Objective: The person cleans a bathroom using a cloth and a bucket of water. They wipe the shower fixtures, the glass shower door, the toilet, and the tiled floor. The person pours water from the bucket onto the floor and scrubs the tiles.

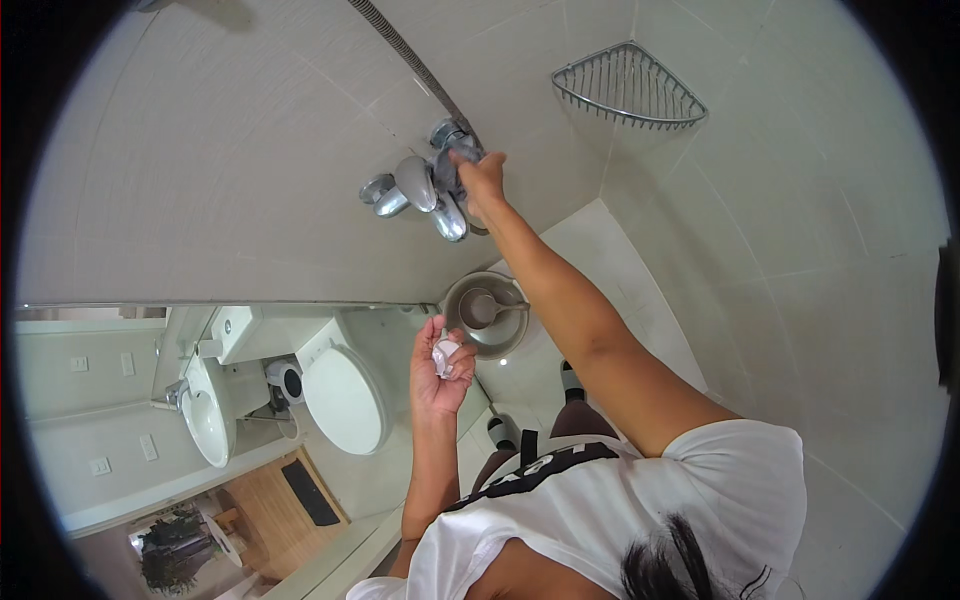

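Note:
My right hand [481, 180] is stretched out to the wall and grips a grey cloth [448, 174] against the end of a chrome shower mixer tap [415, 184]. Fingers partly cover the cloth. A metal shower hose [409, 56] runs down the wall to the mixer beside this hand. Lower in the view, my left hand [444, 367] is turned palm up, with curled fingers around a small, whitish, crumpled-looking item [445, 355]; its exact kind cannot be told.
Beyond my left hand, a round basin [510, 341] holds a dipper [480, 307] on the floor. A chrome wire corner shelf [630, 82] hangs on the tiled wall. Left of me, past a glass panel, are a white toilet [345, 401] and washbasin [210, 420]. Slippers [502, 431] are on my feet.

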Tool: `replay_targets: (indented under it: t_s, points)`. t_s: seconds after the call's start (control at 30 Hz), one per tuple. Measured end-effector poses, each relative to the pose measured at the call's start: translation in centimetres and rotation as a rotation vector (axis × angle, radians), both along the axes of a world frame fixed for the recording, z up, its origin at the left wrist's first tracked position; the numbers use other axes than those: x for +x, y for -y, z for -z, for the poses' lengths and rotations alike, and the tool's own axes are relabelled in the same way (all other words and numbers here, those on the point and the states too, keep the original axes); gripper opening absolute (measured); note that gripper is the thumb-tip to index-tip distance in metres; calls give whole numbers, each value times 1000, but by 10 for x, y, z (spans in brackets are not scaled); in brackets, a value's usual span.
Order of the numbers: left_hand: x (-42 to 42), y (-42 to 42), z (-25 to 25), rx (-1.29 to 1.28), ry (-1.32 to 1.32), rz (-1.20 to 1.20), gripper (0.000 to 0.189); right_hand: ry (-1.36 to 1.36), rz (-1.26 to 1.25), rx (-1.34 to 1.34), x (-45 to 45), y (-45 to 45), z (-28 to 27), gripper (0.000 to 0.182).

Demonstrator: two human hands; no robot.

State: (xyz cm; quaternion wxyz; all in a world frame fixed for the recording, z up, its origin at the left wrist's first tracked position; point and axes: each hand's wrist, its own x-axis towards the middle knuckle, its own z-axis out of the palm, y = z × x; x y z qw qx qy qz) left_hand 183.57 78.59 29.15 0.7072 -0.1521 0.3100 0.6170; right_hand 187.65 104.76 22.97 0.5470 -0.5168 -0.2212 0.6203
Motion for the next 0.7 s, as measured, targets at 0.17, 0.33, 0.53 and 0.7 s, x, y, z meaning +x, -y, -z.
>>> replay_targets:
  t_s: [0.17,0.33,0.53,0.7]
  points:
    - [0,3,1,18,29,-3,17,135,-559,285,16,18,6,38]
    - [-8,4,4,38,25,-14,17,226,-449,244,22,8,10,40]
    - [-19,11,8,63,16,-6,16,137,-388,236,29,63,6,36]
    - [-15,6,28,39,79,31,17,377,-383,600,50,73,2,31]
